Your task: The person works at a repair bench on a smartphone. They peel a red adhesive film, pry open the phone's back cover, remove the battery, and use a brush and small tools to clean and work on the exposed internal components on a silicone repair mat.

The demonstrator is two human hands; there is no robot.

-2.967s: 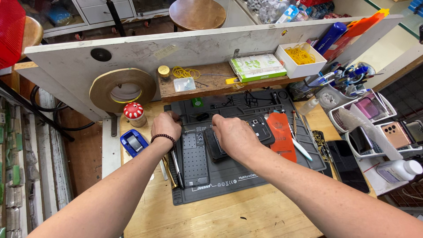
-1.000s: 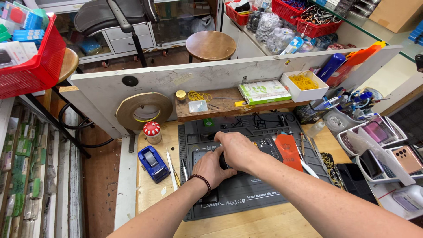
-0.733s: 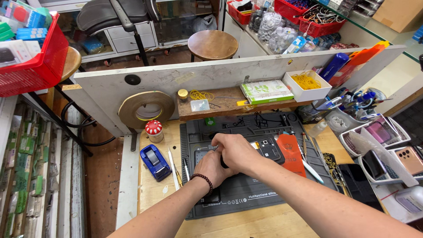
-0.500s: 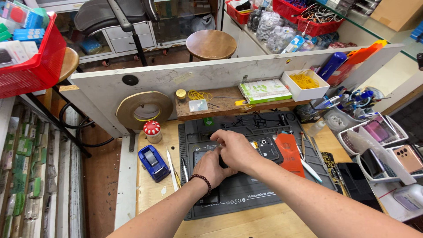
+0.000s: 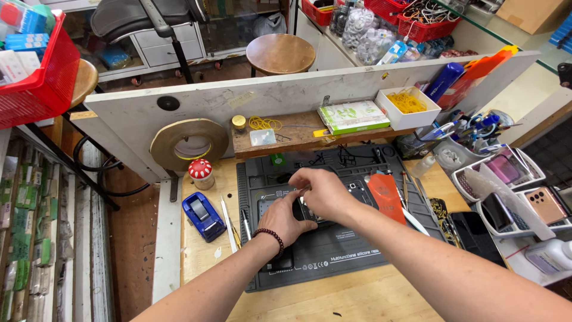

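The dark grey silicone work mat [image 5: 333, 262] lies on the pale wooden bench top [image 5: 333, 304], nearest the viewer. Both hands meet at the mat's centre over a dark, flat, rectangular phone body [image 5: 353, 192] that rests flat on the mat. The left hand [image 5: 285, 218], with a dark beaded bracelet [image 5: 269, 234] at the wrist, lies palm-down with its fingers curled against the near-left edge of the phone. The right hand [image 5: 320, 189] covers the phone from above, its fingers bent and pinched together at the phone's left end; what the fingertips grip cannot be told.

Just right of the hands, an orange flat plastic piece [image 5: 386, 195] lies on the mat. Left of the mat, thin metal tweezers [image 5: 229, 217] lie on the bench beside a blue tape dispenser [image 5: 203, 216]. Beyond these stands a small red mushroom-shaped container with white dots [image 5: 201, 172], and behind it a large roll of tan tape [image 5: 189, 143] leans against the white partition board [image 5: 286, 95]. On the wooden shelf [image 5: 298, 137] at the board sit a green-and-white flat box [image 5: 353, 116] and a white open box of yellow rubber bands [image 5: 408, 107].
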